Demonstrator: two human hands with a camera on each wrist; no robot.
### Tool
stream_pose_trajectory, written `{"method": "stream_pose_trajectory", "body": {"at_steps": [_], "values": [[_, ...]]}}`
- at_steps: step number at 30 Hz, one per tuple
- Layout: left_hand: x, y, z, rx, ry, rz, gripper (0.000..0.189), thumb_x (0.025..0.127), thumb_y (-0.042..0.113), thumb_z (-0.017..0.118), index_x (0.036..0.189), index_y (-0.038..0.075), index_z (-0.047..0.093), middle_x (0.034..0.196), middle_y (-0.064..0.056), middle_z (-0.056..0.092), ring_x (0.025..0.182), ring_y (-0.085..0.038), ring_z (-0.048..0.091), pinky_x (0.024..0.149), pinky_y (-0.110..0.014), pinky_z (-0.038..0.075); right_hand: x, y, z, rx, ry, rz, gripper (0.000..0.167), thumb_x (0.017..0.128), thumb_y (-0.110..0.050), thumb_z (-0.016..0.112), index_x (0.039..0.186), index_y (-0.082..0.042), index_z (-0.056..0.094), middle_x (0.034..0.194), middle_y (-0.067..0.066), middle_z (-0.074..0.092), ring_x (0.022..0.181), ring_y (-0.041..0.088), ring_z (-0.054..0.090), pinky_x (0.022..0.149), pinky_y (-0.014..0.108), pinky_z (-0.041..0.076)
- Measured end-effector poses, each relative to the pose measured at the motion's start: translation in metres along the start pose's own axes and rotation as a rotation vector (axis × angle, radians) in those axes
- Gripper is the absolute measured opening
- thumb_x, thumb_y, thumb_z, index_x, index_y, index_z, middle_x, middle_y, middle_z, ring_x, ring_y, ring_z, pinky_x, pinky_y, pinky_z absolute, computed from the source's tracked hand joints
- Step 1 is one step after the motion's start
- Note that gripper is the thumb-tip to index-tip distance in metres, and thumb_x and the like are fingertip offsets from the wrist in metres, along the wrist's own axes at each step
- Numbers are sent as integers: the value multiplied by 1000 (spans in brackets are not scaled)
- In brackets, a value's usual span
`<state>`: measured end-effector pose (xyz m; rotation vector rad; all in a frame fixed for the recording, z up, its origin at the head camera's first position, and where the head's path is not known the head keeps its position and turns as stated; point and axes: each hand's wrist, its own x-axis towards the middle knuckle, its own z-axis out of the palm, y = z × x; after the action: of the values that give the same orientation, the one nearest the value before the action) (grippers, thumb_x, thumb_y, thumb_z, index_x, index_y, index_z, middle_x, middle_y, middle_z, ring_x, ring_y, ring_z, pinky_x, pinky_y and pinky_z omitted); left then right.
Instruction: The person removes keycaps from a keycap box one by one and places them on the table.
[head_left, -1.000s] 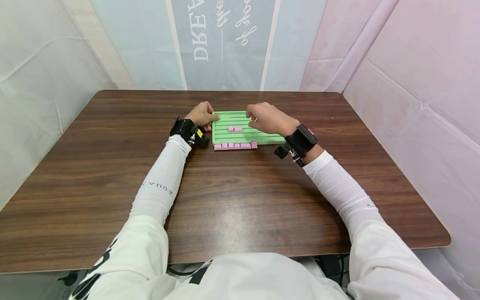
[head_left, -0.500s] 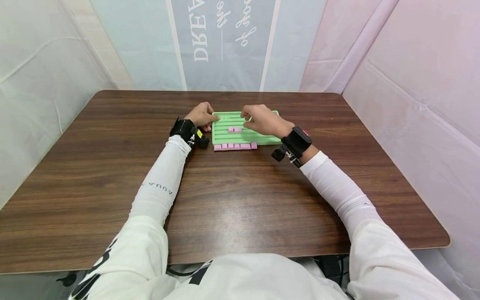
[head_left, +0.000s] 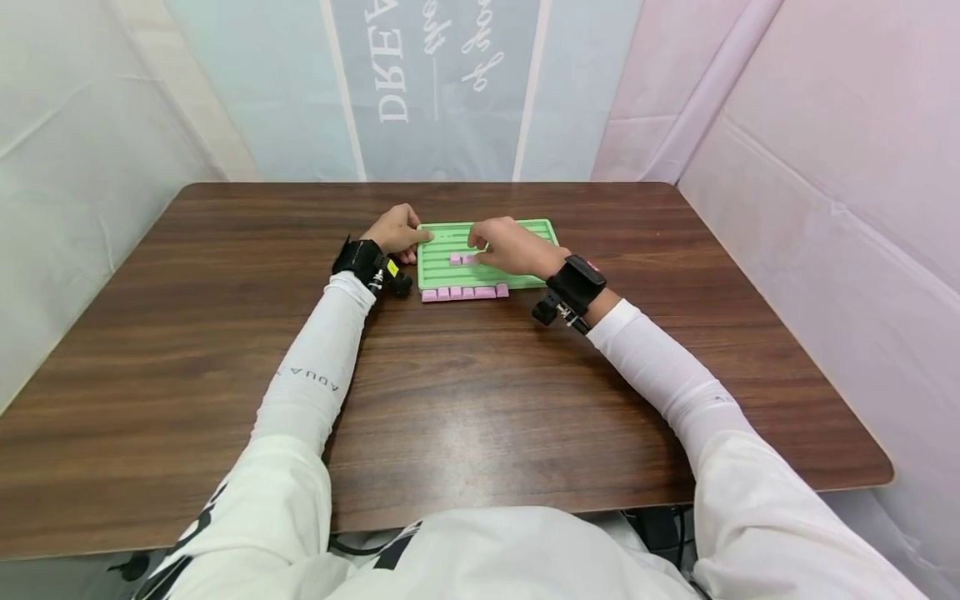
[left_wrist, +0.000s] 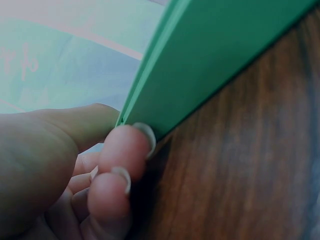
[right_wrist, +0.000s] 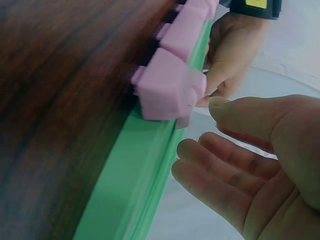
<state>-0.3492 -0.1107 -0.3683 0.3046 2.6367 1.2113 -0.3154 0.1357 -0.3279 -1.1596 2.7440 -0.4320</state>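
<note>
A green ridged tray (head_left: 442, 275) lies near the far side of the table. My left hand (head_left: 393, 231) grips its left edge, thumb on top; in the left wrist view curled fingertips touch the tray's side wall (left_wrist: 200, 65). Two small pink keycaps (head_left: 455, 259) sit on the ridges, the right one partly covered by my right hand (head_left: 512, 246). That hand hovers over the tray, its thumb and index finger apart beside the keycap. In the right wrist view, its thumb (right_wrist: 245, 117) points towards a keycap half hidden behind a larger pink keycap (right_wrist: 162, 85); the other fingers are loosely bent.
A row of several pink keycaps (head_left: 465, 293) runs along the tray's near edge. Brown wood-grain table (head_left: 480, 400) surrounds the tray. Pale curtains hang behind and at both sides.
My right hand has moved left and slightly down across the tray to the right-hand keycap. My left hand keeps its hold on the tray's edge. The head view has shifted slightly.
</note>
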Motion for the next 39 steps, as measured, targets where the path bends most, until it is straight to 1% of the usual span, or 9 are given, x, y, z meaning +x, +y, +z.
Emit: {"method": "stream_pose_trajectory", "body": {"at_steps": [3, 9, 15, 21, 28, 32, 35, 37, 39], "values": [[-1, -2, 0, 0, -4, -12, 34, 98, 24, 57, 116, 0, 41, 66, -4, 56, 47, -10, 56, 52, -26, 53, 3, 0, 2, -24, -23, 1, 28, 96, -21, 61, 119, -6, 61, 120, 11, 64, 108, 23, 63, 93, 34, 53], [2, -2, 2, 1, 16, -4, 33, 97, 24, 57, 116, 2, 41, 68, -5, 55, 47, -10, 55, 52, -27, 53, 4, -1, 3, -39, 7, -18, 26, 95, -19, 61, 117, -5, 62, 115, 13, 65, 107, 25, 62, 94, 35, 52], [4, -2, 2, -12, 1, -16, 34, 97, 25, 57, 116, 2, 40, 68, -5, 55, 47, -10, 55, 51, -27, 53, 6, -1, 9, -53, -28, -28, 23, 98, -20, 56, 117, -7, 61, 114, 10, 63, 106, 23, 60, 94, 33, 50], [0, 0, 1, 2, 14, -2, 33, 97, 25, 57, 115, 2, 41, 68, -4, 55, 46, -10, 55, 51, -25, 53, 11, -2, 12, -52, -3, -33, 20, 97, -18, 58, 113, -7, 62, 111, 10, 64, 99, 21, 61, 91, 36, 51], [-3, 1, 0, 8, 5, -14, 34, 98, 24, 56, 116, 1, 40, 69, -4, 55, 48, -10, 55, 51, -25, 52, 14, -3, 12, -66, -24, -14, 25, 97, -16, 58, 119, -5, 61, 119, 14, 62, 108, 26, 60, 94, 35, 51], [-3, 1, 1, 7, 9, -8, 32, 98, 24, 57, 115, 2, 41, 68, -4, 55, 47, -9, 54, 51, -25, 52, 15, -3, 12, -77, -24, -11, 26, 97, -16, 58, 120, -5, 61, 119, 15, 63, 107, 27, 60, 95, 35, 50], [-2, 0, 1, 7, 9, -1, 30, 97, 23, 57, 113, 1, 43, 67, -3, 55, 46, -9, 54, 51, -25, 52, 14, -3, 12, -73, -26, -17, 25, 97, -15, 58, 120, -5, 62, 116, 15, 63, 100, 25, 59, 92, 36, 49], [-1, 0, 1, 7, 8, 2, 30, 97, 22, 57, 112, 0, 44, 66, -4, 55, 46, -9, 55, 50, -25, 52, 14, -3, 12, -71, -26, -26, 24, 97, -14, 57, 119, -5, 64, 113, 13, 64, 92, 22, 56, 88, 34, 48], [0, 0, 0, 3, 6, 5, 30, 97, 22, 57, 114, 0, 44, 66, -4, 55, 47, -9, 55, 51, -25, 53, 14, -2, 11, -64, -25, -34, 21, 97, -13, 56, 115, -6, 65, 100, 11, 62, 79, 19, 48, 79, 31, 44]]}}
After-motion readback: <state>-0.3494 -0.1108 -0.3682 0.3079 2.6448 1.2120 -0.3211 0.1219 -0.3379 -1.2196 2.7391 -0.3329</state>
